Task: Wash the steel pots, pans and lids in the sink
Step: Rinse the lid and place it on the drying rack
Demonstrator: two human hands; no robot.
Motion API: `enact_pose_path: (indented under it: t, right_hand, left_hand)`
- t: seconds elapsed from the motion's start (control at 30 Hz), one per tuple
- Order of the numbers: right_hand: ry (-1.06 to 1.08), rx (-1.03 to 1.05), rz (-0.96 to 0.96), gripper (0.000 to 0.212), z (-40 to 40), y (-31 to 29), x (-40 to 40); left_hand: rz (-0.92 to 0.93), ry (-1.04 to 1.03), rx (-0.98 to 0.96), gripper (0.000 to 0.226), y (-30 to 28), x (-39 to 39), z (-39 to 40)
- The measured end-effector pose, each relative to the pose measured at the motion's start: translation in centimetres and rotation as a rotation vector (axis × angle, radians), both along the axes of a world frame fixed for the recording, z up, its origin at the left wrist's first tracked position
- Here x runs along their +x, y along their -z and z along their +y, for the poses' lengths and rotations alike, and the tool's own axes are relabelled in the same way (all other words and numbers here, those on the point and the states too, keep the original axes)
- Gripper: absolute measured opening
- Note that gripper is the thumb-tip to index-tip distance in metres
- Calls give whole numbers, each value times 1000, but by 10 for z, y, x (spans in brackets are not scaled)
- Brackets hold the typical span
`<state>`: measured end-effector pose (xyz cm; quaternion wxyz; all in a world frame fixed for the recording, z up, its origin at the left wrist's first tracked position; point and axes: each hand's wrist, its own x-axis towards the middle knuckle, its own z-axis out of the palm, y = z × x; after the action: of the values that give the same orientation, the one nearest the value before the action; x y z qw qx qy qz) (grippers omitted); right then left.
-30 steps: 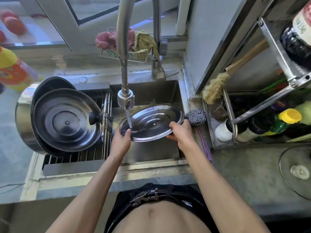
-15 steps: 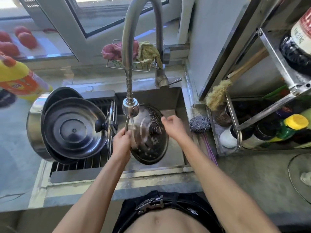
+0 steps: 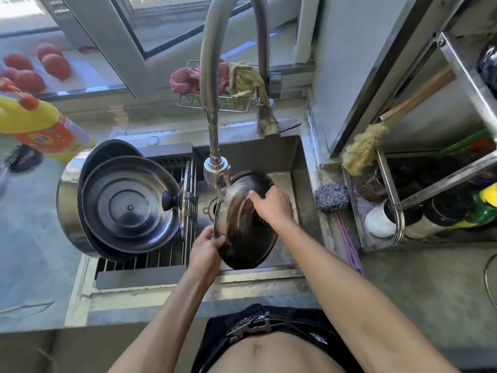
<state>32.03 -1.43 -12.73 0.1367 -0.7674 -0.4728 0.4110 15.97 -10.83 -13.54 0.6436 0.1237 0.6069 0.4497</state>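
Note:
A round steel lid (image 3: 242,238) stands tilted on edge over the sink (image 3: 294,162), its top face turned toward me, under the faucet head (image 3: 216,170). My left hand (image 3: 205,247) grips the lid's lower left rim. My right hand (image 3: 271,204) lies over the lid's upper face and hides its knob. On the drying rack (image 3: 161,261) at the left, a steel pot (image 3: 66,200) lies on its side with a large lid (image 3: 129,204) and another pan leaning in it.
A steel-wool scrubber (image 3: 331,197) sits on the sink's right ledge beside a purple stick (image 3: 349,247). A wire basket with rags (image 3: 243,82) hangs behind the faucet. A yellow detergent bottle (image 3: 40,127) stands at the left. A shelf with bottles and a brush (image 3: 361,145) fills the right.
The lid went from lying flat, underside up, under the water to standing on edge with its top toward me. My right hand slid from the rim onto the lid's face.

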Motion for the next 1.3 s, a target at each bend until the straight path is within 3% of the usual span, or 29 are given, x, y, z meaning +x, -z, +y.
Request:
enact_pose_path:
  t: [0.1, 0.2, 0.33, 0.43, 0.63, 0.83, 1.03, 1.3]
  right_hand:
    - [-1, -31, -65, 58, -6, 5, 3]
    - [-5, -91, -5, 61, -10, 10, 4]
    - [-15, -55, 58, 40, -8, 14, 1]
    - [-29, 12, 53, 26, -11, 3, 1]
    - [-252, 146, 74, 33, -19, 6, 2]
    - [-507, 312, 38, 40, -27, 8, 15]
    - [-294, 310, 99, 47, -30, 7, 23]
    - [10, 198, 65, 36, -37, 11, 40]
  left_hand:
    - [-29, -64, 15, 34, 1, 0, 2]
    - [-120, -133, 27, 37, 7, 1, 2]
    - [-159, -104, -23, 35, 12, 1, -3]
    - [-15, 56, -60, 31, 8, -5, -2]
    - [79, 41, -15, 20, -5, -17, 25]
    - [65, -14, -12, 26, -8, -15, 35]
    - [-56, -113, -38, 35, -1, -6, 30]
    - [-194, -344, -135, 36, 4, -6, 28]
